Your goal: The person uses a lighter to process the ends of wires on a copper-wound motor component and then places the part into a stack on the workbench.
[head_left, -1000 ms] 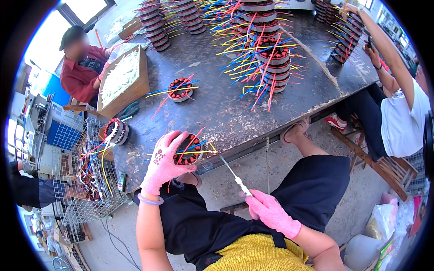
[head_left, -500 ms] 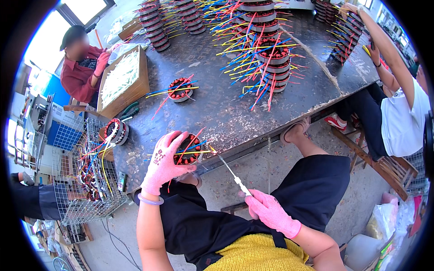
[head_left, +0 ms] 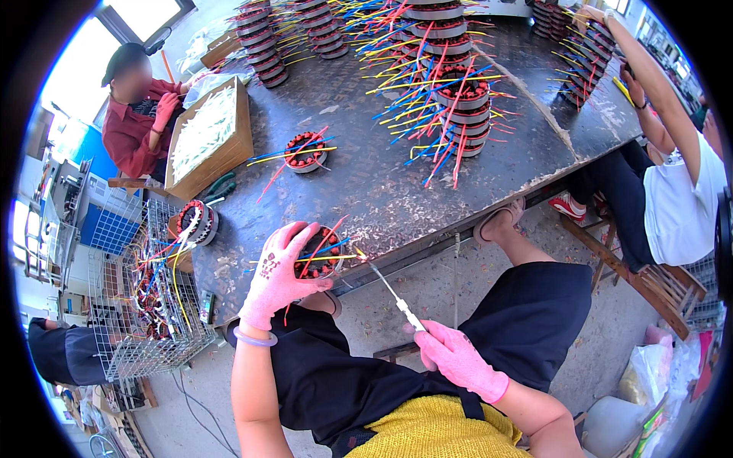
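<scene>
My left hand (head_left: 282, 267), in a pink glove, wraps round a motor stator (head_left: 319, 253) at the table's near edge. Red, blue and yellow wires stick out of this ring-shaped part, and my fingers hide its left side. In my right hand (head_left: 456, 357), also pink-gloved, is a slim white-handled tool (head_left: 407, 311) with a thin metal shaft. Its tip meets the end of a yellow wire (head_left: 347, 256) beside the stator, where a small orange-bright spot shows. Whether that spot is a flame, I cannot tell.
Another stator (head_left: 305, 153) lies beyond my left hand, near a cardboard box (head_left: 243, 126) of pale pieces. White-wired stators (head_left: 197, 223) stand left, above a wire basket (head_left: 145, 351). Tall stator stacks (head_left: 464, 114) fill the back. Co-workers sit left (head_left: 137, 133) and right (head_left: 679, 191).
My hands, the stator and the tool look unmoved. At the left, the seated co-worker's hands have shifted; a dark-clothed person behind the basket shows more. The right co-worker's lower hand has moved slightly.
</scene>
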Demonstrator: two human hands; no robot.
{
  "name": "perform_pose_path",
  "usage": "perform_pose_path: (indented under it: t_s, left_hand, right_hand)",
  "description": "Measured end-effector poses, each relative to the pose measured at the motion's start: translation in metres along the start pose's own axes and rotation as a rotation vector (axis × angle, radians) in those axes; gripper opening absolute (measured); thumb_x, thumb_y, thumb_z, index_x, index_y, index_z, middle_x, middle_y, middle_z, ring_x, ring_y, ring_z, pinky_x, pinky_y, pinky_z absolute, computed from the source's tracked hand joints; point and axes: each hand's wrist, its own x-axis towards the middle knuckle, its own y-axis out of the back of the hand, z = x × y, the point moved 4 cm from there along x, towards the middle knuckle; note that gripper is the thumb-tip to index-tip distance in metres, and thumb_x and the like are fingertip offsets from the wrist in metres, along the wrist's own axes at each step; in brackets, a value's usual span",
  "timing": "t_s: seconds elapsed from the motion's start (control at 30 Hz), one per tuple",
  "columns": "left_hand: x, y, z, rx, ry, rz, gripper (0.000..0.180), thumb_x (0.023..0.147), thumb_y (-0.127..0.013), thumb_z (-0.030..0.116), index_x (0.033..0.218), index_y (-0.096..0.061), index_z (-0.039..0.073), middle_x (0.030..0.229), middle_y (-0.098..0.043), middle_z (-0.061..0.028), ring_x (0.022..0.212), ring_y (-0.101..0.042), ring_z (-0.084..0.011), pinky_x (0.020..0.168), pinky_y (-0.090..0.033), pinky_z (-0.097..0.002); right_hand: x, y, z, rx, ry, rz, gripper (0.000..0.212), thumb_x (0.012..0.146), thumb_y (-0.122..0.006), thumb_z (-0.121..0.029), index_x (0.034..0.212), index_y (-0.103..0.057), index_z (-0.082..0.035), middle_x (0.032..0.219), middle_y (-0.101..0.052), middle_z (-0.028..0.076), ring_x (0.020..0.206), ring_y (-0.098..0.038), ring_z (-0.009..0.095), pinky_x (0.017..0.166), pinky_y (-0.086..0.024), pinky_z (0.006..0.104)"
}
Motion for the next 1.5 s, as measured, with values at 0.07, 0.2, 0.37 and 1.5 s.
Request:
perform_pose_path:
  t_s: [0.07,0.2,0.37,1.5]
  left_hand:
    - [0.0007,-0.0019,-0.0001,-0.004,-0.003,0.002,0.09,0.059,-0.089,0.029,0.139,-0.053,0.008,0.137,-0.051,-0.017,0.129,-0.047,-0.0385,0.111,-0.037,-0.0462]
    - [0.0,-0.0006,-0.0002,-0.003,-0.002,0.006,0.091,0.058,-0.089,0.029,0.139,-0.053,0.008,0.137,-0.051,-0.0169,0.129,-0.048,-0.0386,0.111,-0.037,-0.0462]
    - [0.0003,-0.0004,0.0009,-0.003,-0.01,0.007,0.091,0.058,-0.089,0.029,0.138,-0.053,0.008,0.136,-0.051,-0.0171,0.128,-0.048,-0.0386,0.111,-0.037,-0.0462]
    - [0.0014,-0.0027,-0.002,0.082,-0.113,0.013,0.09,0.055,-0.09,0.03,0.137,-0.055,0.015,0.135,-0.053,-0.0126,0.135,-0.042,-0.0336,0.12,-0.022,-0.0521]
  right_hand:
    - [0.0002,0.0005,0.0001,-0.015,-0.008,0.005,0.034,0.104,-0.049,-0.023,0.128,-0.057,0.001,0.074,-0.053,-0.001,0.063,-0.049,0.006,0.058,-0.042,0.0248]
    - [0.0007,0.001,-0.0005,-0.044,-0.001,0.0,0.034,0.104,-0.049,-0.023,0.128,-0.057,0.001,0.074,-0.053,0.0,0.062,-0.05,0.006,0.058,-0.042,0.025]
    - [0.0011,0.0012,-0.0005,-0.05,-0.002,-0.002,0.034,0.104,-0.049,-0.023,0.128,-0.057,0.001,0.074,-0.053,0.0,0.062,-0.05,0.006,0.058,-0.042,0.0251]
    - [-0.0005,0.0001,0.0002,0.033,-0.021,0.031,0.035,0.104,-0.049,-0.023,0.128,-0.059,0.0,0.069,-0.05,-0.001,0.061,-0.046,0.006,0.057,-0.04,0.0254]
